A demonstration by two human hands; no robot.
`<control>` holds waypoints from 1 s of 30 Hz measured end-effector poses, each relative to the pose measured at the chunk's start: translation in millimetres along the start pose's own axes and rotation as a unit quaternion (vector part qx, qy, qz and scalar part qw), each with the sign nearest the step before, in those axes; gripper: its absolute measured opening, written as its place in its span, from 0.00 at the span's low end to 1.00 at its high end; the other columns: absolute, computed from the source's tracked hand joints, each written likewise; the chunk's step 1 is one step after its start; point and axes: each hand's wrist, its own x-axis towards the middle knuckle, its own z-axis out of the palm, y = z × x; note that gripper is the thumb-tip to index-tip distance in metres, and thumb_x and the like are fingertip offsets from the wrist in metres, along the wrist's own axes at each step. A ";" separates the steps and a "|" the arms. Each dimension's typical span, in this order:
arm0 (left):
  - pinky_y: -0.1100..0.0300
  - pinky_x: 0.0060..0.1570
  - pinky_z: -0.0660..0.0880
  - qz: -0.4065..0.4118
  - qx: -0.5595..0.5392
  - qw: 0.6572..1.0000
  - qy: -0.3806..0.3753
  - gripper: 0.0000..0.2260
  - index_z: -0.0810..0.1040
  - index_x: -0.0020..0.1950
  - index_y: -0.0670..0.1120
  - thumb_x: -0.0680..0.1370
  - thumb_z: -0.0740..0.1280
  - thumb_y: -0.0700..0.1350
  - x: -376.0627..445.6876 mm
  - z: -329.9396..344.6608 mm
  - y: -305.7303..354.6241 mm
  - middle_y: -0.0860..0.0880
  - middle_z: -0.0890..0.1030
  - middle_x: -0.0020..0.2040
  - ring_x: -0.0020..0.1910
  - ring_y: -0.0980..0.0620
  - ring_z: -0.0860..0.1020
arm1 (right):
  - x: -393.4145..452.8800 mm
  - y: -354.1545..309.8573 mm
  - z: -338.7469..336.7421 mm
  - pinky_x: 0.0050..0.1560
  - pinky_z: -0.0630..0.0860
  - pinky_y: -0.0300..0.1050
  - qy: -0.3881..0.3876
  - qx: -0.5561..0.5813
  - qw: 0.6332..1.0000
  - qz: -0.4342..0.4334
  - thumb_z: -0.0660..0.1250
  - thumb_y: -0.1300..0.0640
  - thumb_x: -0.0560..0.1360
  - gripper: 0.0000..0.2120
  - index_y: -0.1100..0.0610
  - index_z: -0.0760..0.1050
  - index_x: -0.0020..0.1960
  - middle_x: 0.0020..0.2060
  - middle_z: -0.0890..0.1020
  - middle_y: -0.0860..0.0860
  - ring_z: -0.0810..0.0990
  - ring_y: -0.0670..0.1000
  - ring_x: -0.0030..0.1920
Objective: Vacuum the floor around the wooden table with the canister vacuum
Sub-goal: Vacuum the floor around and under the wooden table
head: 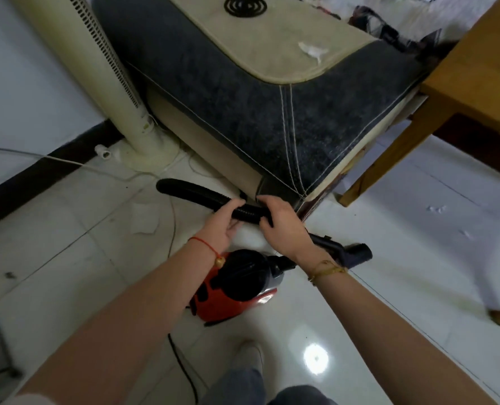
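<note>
A red and black canister vacuum (234, 290) sits on the white tiled floor in front of my feet. Its black ribbed hose (190, 192) curves from the left, past the corner of a dark sofa, toward the handle end (351, 254) on the right. My left hand (222, 226) curls around the hose from below. My right hand (280, 226) grips the hose just beside it, fingers wrapped over the top. The wooden table (473, 83) stands at the right, one leg (386, 162) reaching the floor.
A dark sofa (242, 106) with a beige cushion fills the middle. A cream tower fan (102, 71) stands at its left, with white cords on the floor. A black power cord (184, 366) trails from the vacuum toward me. Open tiled floor (418, 244) lies at the right.
</note>
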 end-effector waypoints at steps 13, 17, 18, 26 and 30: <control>0.61 0.49 0.77 0.016 0.033 0.995 0.098 0.21 0.77 0.59 0.38 0.70 0.75 0.44 -58.5 -2.2 72.9 0.44 0.81 0.52 0.45 0.52 0.80 | -24.4 -58.3 -36.6 0.56 0.73 0.49 -0.108 -0.076 0.991 0.035 0.70 0.56 0.71 0.16 0.58 0.71 0.56 0.53 0.76 0.55 0.74 0.55 0.53; 0.55 0.59 0.76 0.026 0.084 0.987 0.138 0.24 0.74 0.60 0.38 0.69 0.77 0.45 -64.2 -3.4 99.3 0.43 0.80 0.53 0.51 0.48 0.79 | -45.5 -64.5 -49.6 0.53 0.72 0.47 -0.148 -0.061 0.985 0.057 0.71 0.56 0.69 0.17 0.57 0.70 0.55 0.51 0.75 0.54 0.73 0.54 0.52; 0.54 0.60 0.75 0.030 0.118 0.983 0.141 0.27 0.74 0.63 0.38 0.68 0.77 0.45 -67.6 -1.9 102.7 0.43 0.79 0.54 0.51 0.48 0.79 | -48.6 -66.0 -53.0 0.52 0.72 0.47 -0.162 -0.050 0.984 0.063 0.70 0.57 0.68 0.17 0.57 0.70 0.54 0.51 0.75 0.53 0.73 0.54 0.51; 0.54 0.53 0.78 -0.005 0.373 0.918 0.134 0.17 0.76 0.56 0.42 0.71 0.71 0.46 -122.6 27.7 110.1 0.43 0.80 0.52 0.50 0.45 0.79 | -23.8 -90.7 -91.9 0.57 0.73 0.46 -0.105 0.093 0.958 0.249 0.55 0.58 0.78 0.14 0.61 0.77 0.55 0.54 0.81 0.56 0.78 0.56 0.54; 0.61 0.44 0.75 -0.016 0.433 0.897 0.084 0.16 0.77 0.54 0.42 0.69 0.74 0.45 -163.8 42.4 86.8 0.46 0.82 0.47 0.47 0.49 0.80 | 6.5 -122.5 -107.2 0.59 0.75 0.55 -0.086 0.217 0.915 0.328 0.57 0.47 0.79 0.20 0.62 0.77 0.55 0.52 0.82 0.59 0.80 0.58 0.51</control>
